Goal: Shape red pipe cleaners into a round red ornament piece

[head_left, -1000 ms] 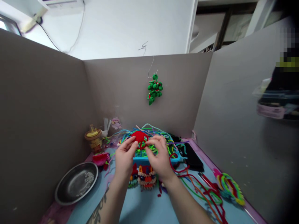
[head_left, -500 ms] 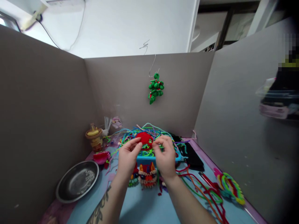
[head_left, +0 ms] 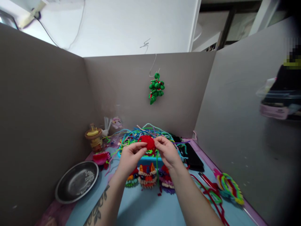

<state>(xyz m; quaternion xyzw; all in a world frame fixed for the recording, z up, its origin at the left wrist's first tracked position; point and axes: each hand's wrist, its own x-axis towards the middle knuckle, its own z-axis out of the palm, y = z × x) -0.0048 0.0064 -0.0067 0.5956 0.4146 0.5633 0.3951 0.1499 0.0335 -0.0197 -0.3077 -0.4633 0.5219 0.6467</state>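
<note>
A small round red pipe-cleaner piece point(head_left: 147, 142) is held up between both hands above the table. My left hand point(head_left: 130, 156) pinches its left side and my right hand point(head_left: 167, 152) pinches its right side, fingers closed on it. A thin green strand hangs down from it. Just behind the hands a blue tray point(head_left: 150, 160) holds a tangle of coloured pipe cleaners point(head_left: 141, 131). Below the hands, small woven pipe-cleaner figures point(head_left: 147, 176) stand in a row on the blue table.
A metal bowl point(head_left: 76, 182) with small beads sits at the left. A yellow-topped jar point(head_left: 94, 138) stands at the back left. Loose pipe cleaners and a coiled bundle point(head_left: 228, 185) lie at the right. A green ornament point(head_left: 156, 88) hangs on the back partition. Grey partitions enclose three sides.
Both hands have shifted slightly right and lower with the red piece, and the right hand's grip on it has turned. More of the woven figures shows below.
</note>
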